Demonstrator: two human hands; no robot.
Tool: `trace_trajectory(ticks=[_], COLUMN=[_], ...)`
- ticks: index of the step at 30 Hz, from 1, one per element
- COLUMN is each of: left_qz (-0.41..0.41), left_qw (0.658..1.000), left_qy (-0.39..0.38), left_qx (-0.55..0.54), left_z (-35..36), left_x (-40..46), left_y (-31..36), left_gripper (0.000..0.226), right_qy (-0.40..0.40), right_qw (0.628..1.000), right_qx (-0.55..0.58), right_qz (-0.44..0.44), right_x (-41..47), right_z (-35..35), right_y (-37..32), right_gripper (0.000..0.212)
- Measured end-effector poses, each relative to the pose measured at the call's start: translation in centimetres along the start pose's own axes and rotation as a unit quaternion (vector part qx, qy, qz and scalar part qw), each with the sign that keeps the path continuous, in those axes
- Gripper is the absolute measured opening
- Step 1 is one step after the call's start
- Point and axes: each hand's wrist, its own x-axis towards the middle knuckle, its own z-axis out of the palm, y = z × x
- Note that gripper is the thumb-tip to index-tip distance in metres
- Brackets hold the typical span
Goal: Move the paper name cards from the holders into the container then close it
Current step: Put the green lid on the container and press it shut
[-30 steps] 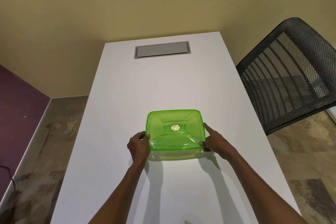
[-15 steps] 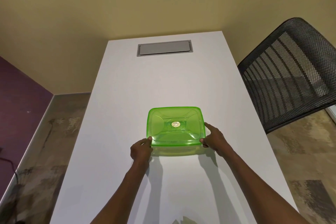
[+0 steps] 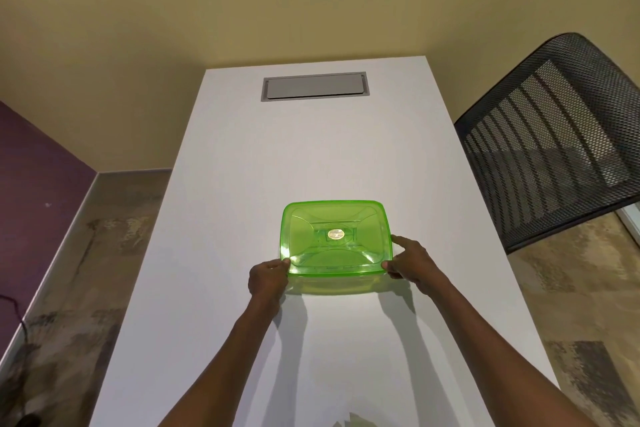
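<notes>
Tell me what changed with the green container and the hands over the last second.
The green container sits slightly farther from the person along the white table; some of that may be camera tilt. The left hand slid back to the near left corner. The right hand stays on the near right corner. The lid stays on; both hands keep their hold.

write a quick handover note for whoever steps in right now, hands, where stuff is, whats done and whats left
Left hand: grips the near-left corner of the green container.
Right hand: grips its near-right corner, index finger along the side.
Container sits on the white table, lid on top.
No cards or holders in view; contents cannot be confirmed through the lid.
Left: check that the lid is seated all round, then let go.
</notes>
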Motion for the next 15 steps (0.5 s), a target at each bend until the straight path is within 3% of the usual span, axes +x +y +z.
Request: trace_trajectory(ticks=[2, 5, 7, 11, 15], left_qz=[0.046, 0.136, 0.259, 0.412, 0.437], left_qw=[0.994, 0.972, 0.936, 0.866, 0.798], left_qy=[0.025, 0.062, 0.075, -0.021, -0.143], left_qx=[0.099, 0.180, 0.224, 0.283, 0.390], left_z=[0.3, 1.4, 2.4, 4.9, 7.5], left_x=[-0.6, -1.7, -2.3, -2.7, -1.9], left_y=[0.8, 1.8, 2.3, 3.2, 3.8], left_gripper=[0.042, 0.059, 0.057, 0.065, 0.088], right_qy=[-0.021, -0.026, 0.017, 0.106, 0.130], right_qw=[0.999, 0.998, 0.999, 0.994, 0.991], right_qx=[0.018, 0.016, 0.012, 0.001, -0.013], right_qz=[0.028, 0.060, 0.043, -0.014, -0.040], right_x=[0.3, 1.1, 2.3, 4.5, 6.3], right_z=[-0.4, -1.1, -1.2, -0.9, -0.5], right_y=[-0.3, -1.0, -1.6, -3.4, -5.2], right_gripper=[0.069, 0.038, 0.044, 0.046, 0.037])
